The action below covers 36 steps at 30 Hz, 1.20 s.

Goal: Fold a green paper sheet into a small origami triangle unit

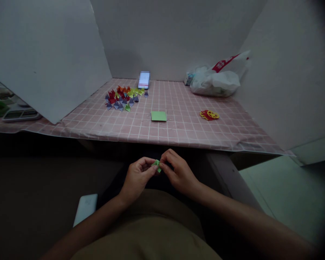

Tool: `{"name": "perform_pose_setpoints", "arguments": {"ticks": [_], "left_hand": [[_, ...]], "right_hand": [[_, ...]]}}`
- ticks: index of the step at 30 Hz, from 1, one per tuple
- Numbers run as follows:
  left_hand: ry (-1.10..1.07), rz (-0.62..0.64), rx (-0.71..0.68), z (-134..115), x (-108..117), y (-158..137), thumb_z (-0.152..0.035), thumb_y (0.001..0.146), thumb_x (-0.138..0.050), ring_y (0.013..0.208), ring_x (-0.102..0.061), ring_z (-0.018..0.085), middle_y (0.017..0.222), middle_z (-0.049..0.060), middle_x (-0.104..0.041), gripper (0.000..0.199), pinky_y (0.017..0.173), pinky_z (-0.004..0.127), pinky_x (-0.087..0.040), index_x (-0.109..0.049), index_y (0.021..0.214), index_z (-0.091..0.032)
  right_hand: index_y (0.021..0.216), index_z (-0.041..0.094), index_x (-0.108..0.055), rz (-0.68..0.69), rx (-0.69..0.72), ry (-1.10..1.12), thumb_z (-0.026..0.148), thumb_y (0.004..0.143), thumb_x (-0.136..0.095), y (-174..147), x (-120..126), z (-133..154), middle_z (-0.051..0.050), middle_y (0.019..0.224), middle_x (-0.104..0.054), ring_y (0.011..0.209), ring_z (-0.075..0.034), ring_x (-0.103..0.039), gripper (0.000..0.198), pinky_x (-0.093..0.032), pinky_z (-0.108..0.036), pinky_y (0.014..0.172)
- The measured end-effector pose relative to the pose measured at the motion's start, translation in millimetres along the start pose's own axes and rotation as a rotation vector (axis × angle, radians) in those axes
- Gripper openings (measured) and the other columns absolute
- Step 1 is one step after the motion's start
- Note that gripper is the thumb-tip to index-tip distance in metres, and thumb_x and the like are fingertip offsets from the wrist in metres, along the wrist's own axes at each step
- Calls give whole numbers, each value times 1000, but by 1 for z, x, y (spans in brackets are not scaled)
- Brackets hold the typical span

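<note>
A small piece of folded green paper (157, 165) is pinched between both hands, in front of the table's near edge and above my lap. My left hand (139, 177) grips its left side with thumb and fingertips. From the right, my right hand (178, 171) pinches the same paper, and the fingers cover part of it. On the table lies a square stack of green paper (159, 116). Farther back on the left is a cluster of folded paper pieces (121, 97) in red, orange, yellow, purple and green.
A pink checked cloth covers the table (184, 126). At the back stand a phone (144, 79) and a white plastic bag (215, 83). Red and yellow loops (209, 115) lie on the right. White panels (51, 54) flank the table, and a white flat device (86, 208) rests beside my left arm.
</note>
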<state>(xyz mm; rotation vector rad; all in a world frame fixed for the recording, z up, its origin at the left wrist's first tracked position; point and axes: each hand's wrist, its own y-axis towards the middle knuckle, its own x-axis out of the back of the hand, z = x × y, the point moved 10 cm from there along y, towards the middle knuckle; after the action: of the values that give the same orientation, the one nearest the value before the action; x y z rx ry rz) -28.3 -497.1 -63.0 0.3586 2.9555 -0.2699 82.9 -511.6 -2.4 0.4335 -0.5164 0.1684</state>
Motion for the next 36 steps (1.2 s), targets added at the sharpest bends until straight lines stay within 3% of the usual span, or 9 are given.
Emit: {"name": "perform_pose_setpoints", "arguments": {"ticks": [21,36], "left_hand": [[-13,34,-30,-1,-2,-2,-29,77,-70,77,-64,15,84,3,-70,18,76,29,-52,-68,89,-16],[-36,19,-12,1,-1,0,-27,74,-72,72,-63,13,80,2,-69,18,71,26,-52,-68,86,-14]], "right_hand": [[75,20,-45,-32,-5,-9,9,89,-49,0,2,0,-3,81,-49,75,-16,-48,17,-39,-30,65],[76,19,-46,-19,14,9,9,89,-49,0,0,1,-3,81,-49,76,-16,-48,17,-38,-29,66]]}}
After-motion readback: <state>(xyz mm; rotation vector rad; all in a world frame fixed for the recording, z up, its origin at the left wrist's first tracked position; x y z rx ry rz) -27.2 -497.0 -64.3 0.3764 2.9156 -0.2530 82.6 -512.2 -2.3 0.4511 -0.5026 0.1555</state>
